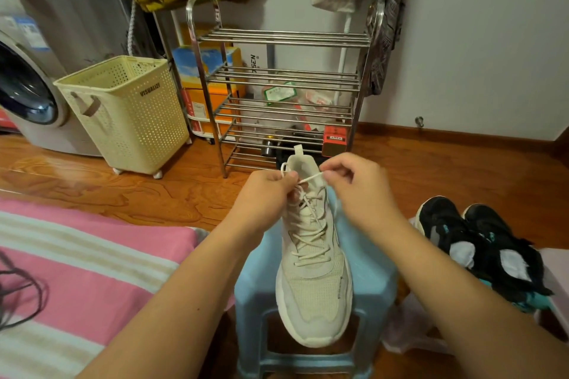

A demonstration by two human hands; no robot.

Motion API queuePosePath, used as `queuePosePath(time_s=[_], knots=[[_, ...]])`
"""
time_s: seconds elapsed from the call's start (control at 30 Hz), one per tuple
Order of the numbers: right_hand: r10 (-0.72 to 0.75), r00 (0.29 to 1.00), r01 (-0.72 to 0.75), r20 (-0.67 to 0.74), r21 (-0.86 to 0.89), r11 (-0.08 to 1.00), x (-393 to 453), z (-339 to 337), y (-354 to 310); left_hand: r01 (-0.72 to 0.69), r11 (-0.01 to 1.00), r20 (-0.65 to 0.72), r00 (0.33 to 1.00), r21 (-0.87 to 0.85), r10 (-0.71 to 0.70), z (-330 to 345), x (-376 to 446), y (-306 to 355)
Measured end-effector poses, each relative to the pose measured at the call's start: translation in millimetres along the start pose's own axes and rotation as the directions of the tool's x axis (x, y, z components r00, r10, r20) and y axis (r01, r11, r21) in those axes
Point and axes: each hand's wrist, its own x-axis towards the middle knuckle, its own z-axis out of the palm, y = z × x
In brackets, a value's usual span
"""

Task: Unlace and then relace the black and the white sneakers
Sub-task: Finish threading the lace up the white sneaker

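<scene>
A white sneaker point(314, 280) lies on a light blue plastic stool point(372, 280), toe toward me, with its white lace point(309, 224) crossed up the front. My left hand point(264, 197) pinches a loop of the lace near the top eyelets on the left. My right hand point(357, 184) pinches the other lace end, held taut across the tongue. Two black sneakers point(480, 243) sit side by side on the right, without laces as far as I can see.
A pink striped cloth point(86, 271) covers the lower left, with a dark lace point(21, 295) lying on it. Behind stand a cream laundry basket point(129, 114), a steel shoe rack point(283, 92) and a washing machine point(30, 92) on the wooden floor.
</scene>
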Motion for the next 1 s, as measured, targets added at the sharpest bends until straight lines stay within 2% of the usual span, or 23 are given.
queuePosePath(time_s=[0.03, 0.1, 0.17, 0.23, 0.3, 0.37, 0.43, 0.53, 0.6, 0.63, 0.7, 0.73, 0.8, 0.87, 0.93, 1.0], knots=[[0.089, 0.996, -0.088, -0.012, 0.068, 0.994, 3.0, -9.4, -1.4, 0.009, 1.000, -0.002, 1.000, -0.013, -0.009, -1.8, 1.4, -1.4], [0.287, 0.951, -0.302, 0.117, 0.142, 0.943, 6.4, -28.4, -1.1, 0.001, 0.999, 0.032, 0.999, -0.038, 0.000, -5.9, 1.5, -2.7], [0.401, 0.872, -0.429, 0.282, 0.043, 0.903, 4.0, -35.1, 1.6, -0.015, 1.000, 0.092, 0.996, -0.027, 0.017, -9.4, 0.1, -2.3], [0.344, 0.895, -0.324, 0.284, -0.118, 0.939, 1.6, -28.8, 2.7, -0.031, 1.000, 0.117, 0.993, 0.003, 0.031, -13.0, -0.9, -1.3], [0.165, 0.945, -0.126, 0.281, -0.150, 0.981, 0.2, -15.9, -1.8, -0.052, 0.997, 0.115, 0.992, 0.054, 0.045, -16.2, 1.0, -2.2], [0.040, 0.938, 0.008, 0.345, -0.137, 0.991, -1.3, -2.7, -4.8, -0.082, 0.992, 0.123, 0.990, 0.093, 0.070, -17.0, 1.8, -4.1], [-0.011, 0.930, 0.091, 0.369, -0.202, 0.975, -3.4, 7.4, -1.9, -0.106, 0.986, 0.110, 0.990, 0.125, 0.092, -13.7, 0.9, -5.5], [-0.024, 0.943, 0.089, 0.332, -0.183, 0.979, -3.2, 9.2, 1.6, -0.155, 0.958, -0.043, 0.985, 0.240, 0.170, -2.8, 1.2, -7.7], [-0.017, 0.936, 0.067, 0.351, -0.132, 0.989, -2.2, 7.2, 2.2, -0.230, 0.886, -0.168, 0.933, 0.402, 0.318, 6.7, -0.2, -8.6], [-0.001, 0.930, 0.048, 0.367, -0.120, 0.992, -1.3, 6.4, 1.9, -0.303, 0.817, -0.170, 0.887, 0.490, 0.430, 10.9, -0.8, -10.1], [0.058, 0.925, -0.036, 0.375, -0.067, 0.997, 0.4, 3.8, 0.6, -0.455, 0.660, -0.088, 0.781, 0.598, 0.618, 16.5, -0.1, -15.6], [0.078, 0.924, -0.077, 0.374, -0.017, 0.997, 1.3, 2.4, 0.2, -0.501, 0.615, -0.059, 0.745, 0.608, 0.665, 16.2, 0.8, -17.3], [0.056, 0.922, -0.090, 0.382, 0.071, 0.993, 3.7, -0.4, -0.3, -0.522, 0.591, -0.058, 0.717, 0.615, 0.694, 10.6, 4.1, -19.8], [0.021, 0.923, -0.070, 0.384, 0.114, 0.991, 6.3, -1.1, 2.5, -0.487, 0.593, -0.060, 0.739, 0.641, 0.671, 3.5, 6.1, -21.6], [-0.017, 0.940, -0.022, 0.339, 0.113, 0.993, 10.0, 1.3, 5.6, -0.422, 0.622, -0.037, 0.808, 0.659, 0.588, -2.6, 8.4, -21.7], [-0.109, 0.954, 0.097, 0.279, 0.058, 0.994, 15.6, 4.9, 7.2, -0.379, 0.625, -0.011, 0.849, 0.683, 0.528, -7.5, 10.3, -18.6]])
